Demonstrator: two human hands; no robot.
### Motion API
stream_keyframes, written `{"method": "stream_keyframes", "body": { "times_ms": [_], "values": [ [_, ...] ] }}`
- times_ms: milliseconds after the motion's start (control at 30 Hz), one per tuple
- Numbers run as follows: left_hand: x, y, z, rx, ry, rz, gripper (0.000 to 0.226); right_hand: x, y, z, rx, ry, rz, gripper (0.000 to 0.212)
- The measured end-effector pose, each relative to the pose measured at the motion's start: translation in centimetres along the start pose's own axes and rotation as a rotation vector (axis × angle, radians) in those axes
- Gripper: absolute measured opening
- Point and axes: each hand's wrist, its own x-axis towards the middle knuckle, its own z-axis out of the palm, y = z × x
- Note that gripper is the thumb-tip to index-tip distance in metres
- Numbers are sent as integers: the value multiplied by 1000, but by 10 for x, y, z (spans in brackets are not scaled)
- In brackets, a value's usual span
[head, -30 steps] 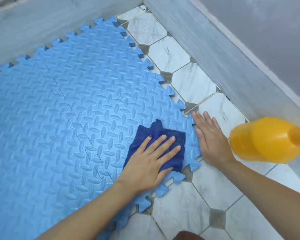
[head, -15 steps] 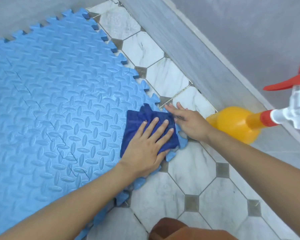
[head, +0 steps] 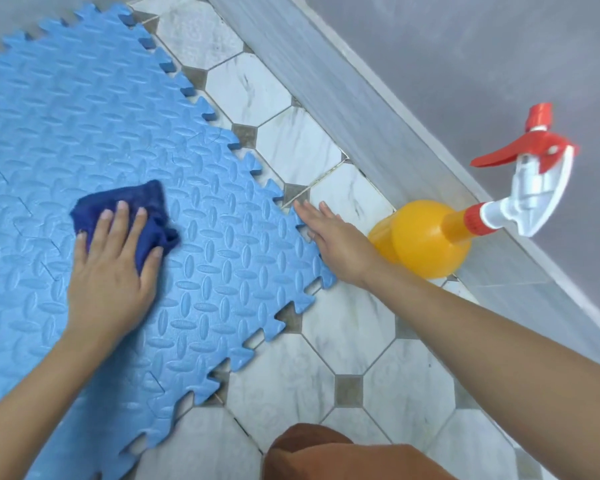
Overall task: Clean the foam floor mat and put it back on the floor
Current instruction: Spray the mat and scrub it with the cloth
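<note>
Left hand point(head: 110, 271) is down on the mat point(head: 205, 278), fingers spread over a bunched dark blue cloth point(head: 149, 209), pressing it flat against the foam; the thumb hooks the cloth's near edge. That's wiping in progress, mid-mat. The mat itself lies on the tiled floor point(head: 378, 375), its toothed edge running just beyond the right hand's fingertips. Right hand point(head: 336, 244) is flat and released, gripping nothing, palm planted on the mat's edge where foam meets tile, steadying it by the look of things.

How far along? Hard to call. No wet patches or dirt show up on the foam, so what's been covered can't be read off. The mat looks laid out, though whether this is its final spot isn't clear. Likely left: finish the wipe, settle the mat.

Around the hands: a yellow spray bottle point(head: 426, 240) with a red trigger stands right behind the right wrist, near the grey wall point(head: 482, 64). An elbow swinging back could tip it. A brown-clad knee point(head: 312, 448) sits below the right forearm. Ahead of the cloth, open foam.
</note>
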Motion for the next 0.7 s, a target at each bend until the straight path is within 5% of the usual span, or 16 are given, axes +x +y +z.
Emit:
{"method": "stream_keyframes", "body": {
  "times_ms": [267,433,567,700],
  "values": [
    [-75,-7,0,16,-171,301,59,-2,-1,14,-94,82,-4,78],
    [-54,8,-3,-141,-146,269,51,-17,0,9,-27,60,-15,56],
    [-41,51,-19,-452,-33,79,47,-60,12,21,-23,58,4,57],
    [-41,98,-32,-533,-6,178,49,-116,29,33,-69,98,81,58]
  ]
}}
